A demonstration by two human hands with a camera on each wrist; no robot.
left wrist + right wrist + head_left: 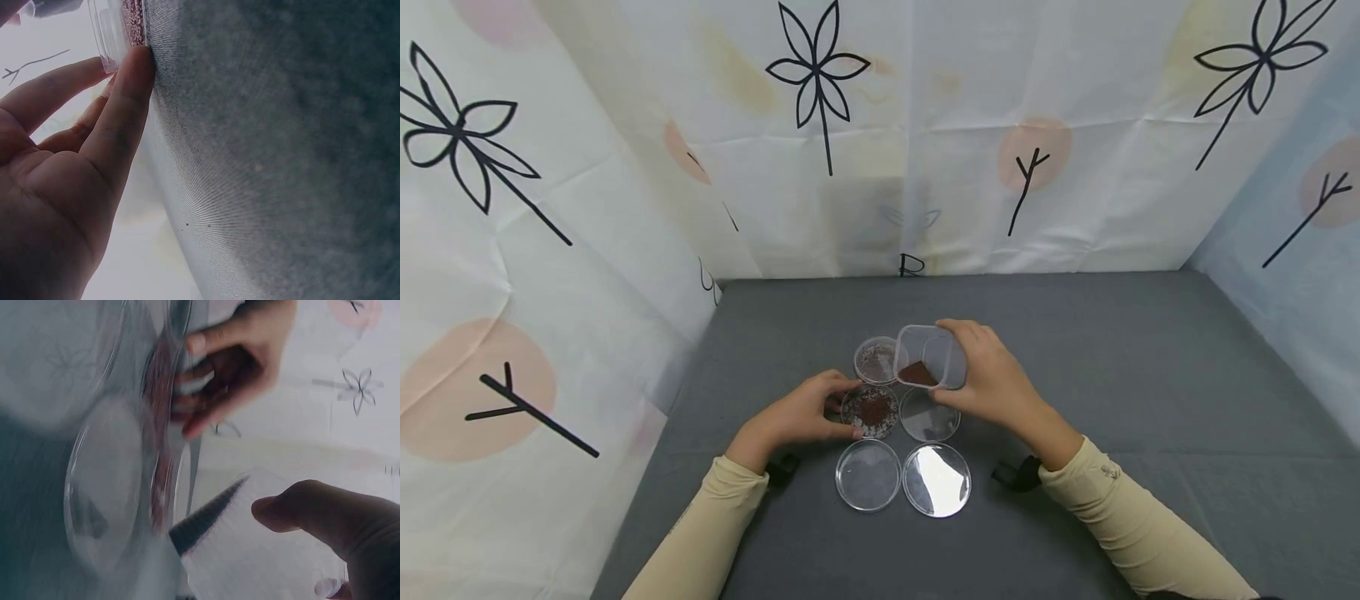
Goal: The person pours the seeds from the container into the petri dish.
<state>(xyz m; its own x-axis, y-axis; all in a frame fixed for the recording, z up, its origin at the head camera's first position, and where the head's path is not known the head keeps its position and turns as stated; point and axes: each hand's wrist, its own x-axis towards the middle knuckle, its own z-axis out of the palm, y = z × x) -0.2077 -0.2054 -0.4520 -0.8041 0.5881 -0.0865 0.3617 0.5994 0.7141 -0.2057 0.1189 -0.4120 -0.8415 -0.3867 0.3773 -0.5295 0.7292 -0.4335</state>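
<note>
My right hand (992, 379) grips a clear plastic tub (951, 360), tilted to the left, with dark brown granular material (917, 375) gathered in its lower corner. My left hand (811, 410) holds the rim of a round petri dish (878, 425) between thumb and fingers. Brown granules lie over whitish bits in that dish. The left wrist view shows the thumb (134, 72) against the dish's side wall. Just behind stands another petri dish (874, 360) with whitish and brown contents, partly hidden by the tub. Blur in the right wrist view softens the tub's edge.
Right of the held dish lies a clear dish or lid (931, 418), partly beneath the tub. Two more clear round pieces, one at left (868, 475) and one with bright glare (937, 482), lie nearer me. Patterned cloth (970, 208) hangs behind the grey tabletop (1112, 358).
</note>
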